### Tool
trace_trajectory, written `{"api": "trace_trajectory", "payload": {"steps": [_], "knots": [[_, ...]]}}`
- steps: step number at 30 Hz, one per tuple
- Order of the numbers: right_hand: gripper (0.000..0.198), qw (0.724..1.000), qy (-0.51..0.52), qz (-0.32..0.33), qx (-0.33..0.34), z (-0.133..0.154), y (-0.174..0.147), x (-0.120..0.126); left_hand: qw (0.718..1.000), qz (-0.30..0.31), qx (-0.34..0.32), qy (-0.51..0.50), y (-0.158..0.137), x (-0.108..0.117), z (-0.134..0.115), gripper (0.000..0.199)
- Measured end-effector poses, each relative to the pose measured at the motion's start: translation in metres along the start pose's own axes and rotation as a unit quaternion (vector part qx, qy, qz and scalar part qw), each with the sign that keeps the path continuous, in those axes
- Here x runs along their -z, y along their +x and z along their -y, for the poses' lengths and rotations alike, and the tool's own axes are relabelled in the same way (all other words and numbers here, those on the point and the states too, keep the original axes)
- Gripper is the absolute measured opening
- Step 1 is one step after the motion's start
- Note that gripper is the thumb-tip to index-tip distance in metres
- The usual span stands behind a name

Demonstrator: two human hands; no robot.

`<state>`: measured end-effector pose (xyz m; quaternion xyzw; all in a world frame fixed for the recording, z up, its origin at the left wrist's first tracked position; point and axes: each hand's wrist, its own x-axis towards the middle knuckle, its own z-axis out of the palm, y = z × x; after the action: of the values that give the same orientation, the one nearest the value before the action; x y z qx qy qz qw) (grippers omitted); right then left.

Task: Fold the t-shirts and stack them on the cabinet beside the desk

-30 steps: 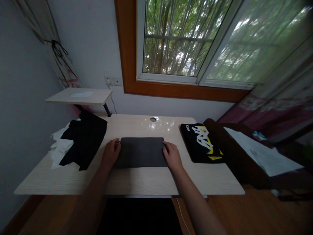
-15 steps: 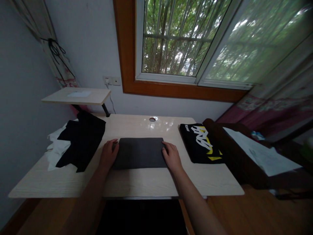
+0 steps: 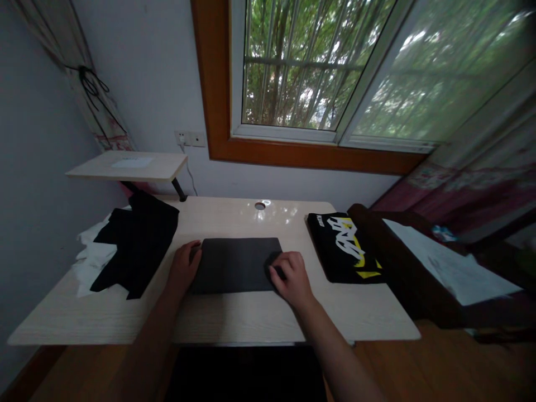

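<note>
A dark grey folded cloth point(image 3: 237, 265), rectangular and flat, lies on the pale wooden desk point(image 3: 243, 318) in front of me. At its left edge rests my left hand point(image 3: 184, 267), thumb and fingers apart, touching or just beside the cloth. My right hand point(image 3: 293, 279) is at the right edge with its fingers curled and thumb bent in, pinching the cloth there. A darker patch shows by these fingertips, and the cloth's right edge is partly hidden behind them.
Black cloth point(image 3: 136, 240) lies loosely over white cloth point(image 3: 86, 268) on the left, below a small raised shelf point(image 3: 129, 164). To the right sits a folded black garment point(image 3: 343, 245) with white and yellow print. Beyond it, a white sheet point(image 3: 452, 262) lies on dark furniture.
My right hand has shifted slightly inward and curled its fingers, closing on the right edge of the grey cloth. My left hand stays by the left edge.
</note>
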<state>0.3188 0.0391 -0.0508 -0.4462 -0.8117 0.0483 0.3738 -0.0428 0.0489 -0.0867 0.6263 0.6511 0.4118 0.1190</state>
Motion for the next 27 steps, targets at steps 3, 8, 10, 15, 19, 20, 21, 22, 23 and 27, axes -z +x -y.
{"api": "trace_trajectory", "payload": {"steps": [3, 8, 10, 15, 19, 20, 21, 22, 23, 27], "knots": [[0.017, 0.989, -0.030, 0.088, 0.112, 0.010, -0.006, 0.000, 1.000, 0.003, 0.004, 0.001, -0.001, 0.001, -0.001, 0.038], [0.023, 0.968, -0.072, 0.173, 0.167, 0.012, -0.010, 0.003, 1.000, 0.004, 0.013, -0.010, 0.004, 0.001, -0.001, 0.040], [0.022, 0.968, -0.079, 0.180, 0.158, 0.008, -0.010, 0.005, 1.000, 0.014, 0.012, -0.019, 0.012, 0.000, 0.001, 0.043], [0.027, 0.969, -0.096, 0.187, 0.129, -0.008, -0.012, 0.009, 0.997, 0.064, 0.006, -0.035, 0.034, -0.005, -0.001, 0.048], [0.025, 0.976, -0.105, 0.166, 0.090, -0.028, -0.003, 0.011, 0.988, 0.125, 0.014, -0.084, 0.038, -0.004, -0.011, 0.044], [0.024, 0.978, -0.110, 0.161, 0.073, -0.034, 0.001, 0.012, 0.987, 0.135, 0.017, -0.088, 0.037, -0.004, -0.015, 0.043], [0.024, 0.980, -0.115, 0.154, 0.052, -0.041, 0.006, 0.012, 0.986, 0.141, 0.016, -0.086, 0.034, -0.003, -0.019, 0.041], [0.025, 0.981, -0.119, 0.148, 0.031, -0.047, 0.012, 0.013, 0.986, 0.147, 0.011, -0.083, 0.030, -0.002, -0.023, 0.039], [0.027, 0.982, -0.123, 0.141, 0.010, -0.053, 0.019, 0.012, 0.984, 0.156, 0.001, -0.080, 0.026, -0.001, -0.028, 0.036], [0.033, 0.986, -0.116, 0.106, -0.055, -0.074, 0.048, 0.003, 0.961, 0.252, -0.045, -0.106, 0.006, -0.001, -0.049, 0.029]]}}
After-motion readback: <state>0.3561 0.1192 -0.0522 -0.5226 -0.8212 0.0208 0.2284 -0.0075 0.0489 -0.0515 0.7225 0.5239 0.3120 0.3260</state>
